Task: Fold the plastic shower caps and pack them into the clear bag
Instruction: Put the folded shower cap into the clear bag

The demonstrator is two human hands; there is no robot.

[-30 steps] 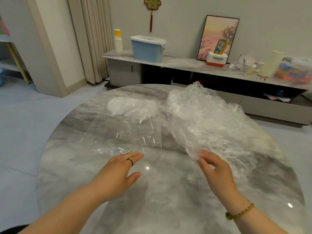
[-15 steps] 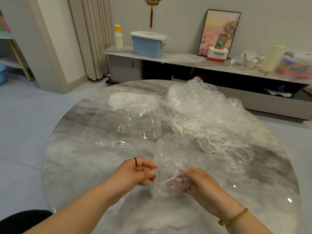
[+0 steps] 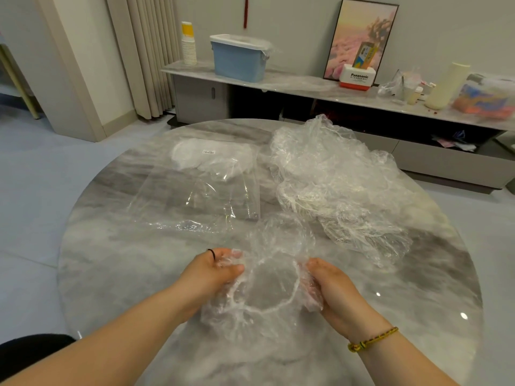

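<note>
Plastic shower cap (image 3: 278, 246); Panasonic box (image 3: 357, 79) behind

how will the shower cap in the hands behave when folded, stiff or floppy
Probably very floppy: the shower cap sags and crumples between the left hand and right hand. Likely feather-light, so a fold may spring open; its elastic rim looks gathered. The thin film may also slide on the glossy table.

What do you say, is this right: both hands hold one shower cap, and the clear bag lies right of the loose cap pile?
Not quite: the head view shows the clear bag left of the loose cap pile. The left hand and right hand do hold one shower cap.
</note>
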